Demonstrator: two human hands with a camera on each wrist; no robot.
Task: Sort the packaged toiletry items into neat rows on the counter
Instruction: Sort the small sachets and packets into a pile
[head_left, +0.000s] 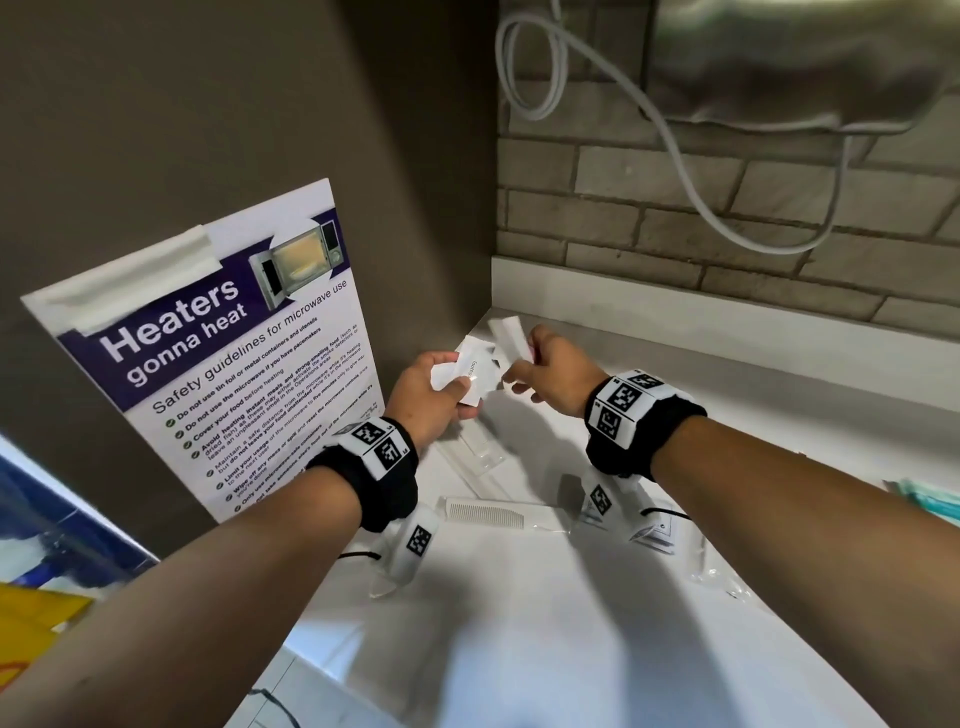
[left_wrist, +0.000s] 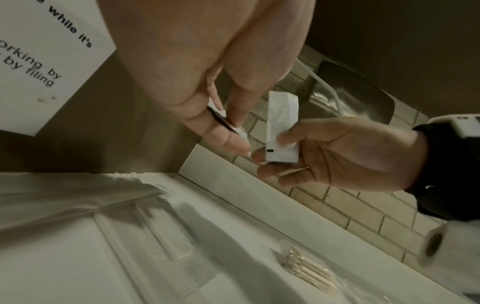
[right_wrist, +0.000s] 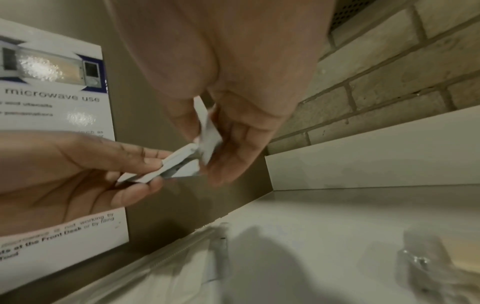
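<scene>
Both hands are raised above the white counter (head_left: 519, 623) near its back left corner. My left hand (head_left: 461, 385) pinches a couple of flat white toothpaste boxes (head_left: 470, 371), fanned apart in the right wrist view (right_wrist: 171, 166). My right hand (head_left: 519, 375) grips another small white box (head_left: 511, 335) by its lower end, standing upright in the left wrist view (left_wrist: 281, 131). The two hands almost touch. On the counter below lie a packaged comb (head_left: 488, 514), a clear toothbrush packet (head_left: 472, 452) and a bag of cotton swabs (left_wrist: 309, 269).
A microwave safety poster (head_left: 208, 338) leans on the brown wall at left. A brick backsplash (head_left: 675, 234) with a hanging white cable (head_left: 691, 171) runs behind. More clear packets (head_left: 717, 571) lie right; something teal (head_left: 935, 499) shows at the edge. A paper roll (left_wrist: 436, 242) stands nearby.
</scene>
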